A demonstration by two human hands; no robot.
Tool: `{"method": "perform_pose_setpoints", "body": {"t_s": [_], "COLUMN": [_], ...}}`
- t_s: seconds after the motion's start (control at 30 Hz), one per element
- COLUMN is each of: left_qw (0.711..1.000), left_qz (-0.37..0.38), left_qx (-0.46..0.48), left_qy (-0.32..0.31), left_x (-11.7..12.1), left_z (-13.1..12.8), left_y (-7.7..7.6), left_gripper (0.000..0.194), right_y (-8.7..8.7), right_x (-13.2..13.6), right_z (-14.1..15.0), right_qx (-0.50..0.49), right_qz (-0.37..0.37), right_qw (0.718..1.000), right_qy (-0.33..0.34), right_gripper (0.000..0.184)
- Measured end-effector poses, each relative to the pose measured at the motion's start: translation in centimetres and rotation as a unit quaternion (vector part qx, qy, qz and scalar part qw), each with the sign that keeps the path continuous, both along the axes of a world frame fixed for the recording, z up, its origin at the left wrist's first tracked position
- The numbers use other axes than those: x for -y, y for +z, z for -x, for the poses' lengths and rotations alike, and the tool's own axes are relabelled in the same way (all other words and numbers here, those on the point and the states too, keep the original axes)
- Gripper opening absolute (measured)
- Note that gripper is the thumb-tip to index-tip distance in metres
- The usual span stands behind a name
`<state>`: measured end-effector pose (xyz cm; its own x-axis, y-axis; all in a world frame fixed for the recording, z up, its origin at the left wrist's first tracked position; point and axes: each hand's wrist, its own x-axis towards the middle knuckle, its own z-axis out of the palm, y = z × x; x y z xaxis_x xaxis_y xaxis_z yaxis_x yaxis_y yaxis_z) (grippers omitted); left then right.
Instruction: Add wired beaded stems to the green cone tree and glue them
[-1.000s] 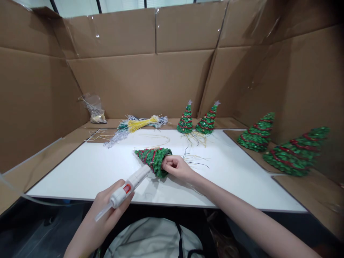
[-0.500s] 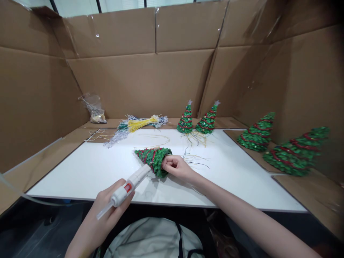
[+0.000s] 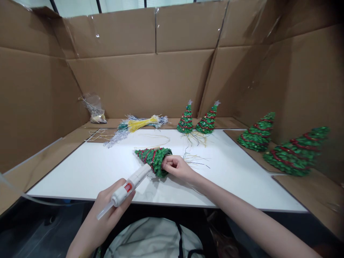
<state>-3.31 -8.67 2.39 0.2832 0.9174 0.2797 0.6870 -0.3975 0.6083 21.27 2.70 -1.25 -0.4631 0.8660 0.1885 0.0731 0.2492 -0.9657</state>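
Note:
A small green Christmas tree (image 3: 157, 157) with a red garland lies on its side on the white table (image 3: 94, 165), its hollow base facing right. My right hand (image 3: 176, 166) is closed at the rim of that base, fingertips partly inside it; its grip on the tree hides the fingertips. Wrapped in my left hand (image 3: 113, 200) is a white hot glue gun (image 3: 131, 182), a clear glue stick poking out of its rear. The gun's nozzle points at the side of the tree, touching or very close to it.
Two trees with silver stars (image 3: 185, 120) stand at the back, and two more trees (image 3: 258, 132) on cardboard at right. Bundles of coloured wire stems (image 3: 142, 123) and a plastic bag (image 3: 94, 109) lie back left. Loose wires (image 3: 197, 161) lie right of my hand. Cardboard walls (image 3: 113, 79) surround the table.

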Motion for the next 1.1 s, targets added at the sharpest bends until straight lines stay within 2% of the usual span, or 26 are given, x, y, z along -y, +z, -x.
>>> {"method": "perform_pose_setpoints", "body": {"t_s": [0.2,1.1], "left_qw": [1.000,1.000], "left_qz": [0.021,-0.016], "left_qx": [0.000,-0.017], "left_qy": [-0.006,0.004], "left_x": [0.07,0.05], "left_z": [0.02,0.47], "left_y": [0.07,0.12], "left_gripper": [0.023,0.022], "right_y": [0.00,-0.13], "right_x": [0.03,-0.02], "right_z": [-0.02,-0.10], "right_qx": [0.000,-0.006], "right_qz": [-0.002,-0.001], "right_qw": [1.000,1.000], "right_qy": [-0.001,0.004], "right_gripper": [0.022,0.022]}}
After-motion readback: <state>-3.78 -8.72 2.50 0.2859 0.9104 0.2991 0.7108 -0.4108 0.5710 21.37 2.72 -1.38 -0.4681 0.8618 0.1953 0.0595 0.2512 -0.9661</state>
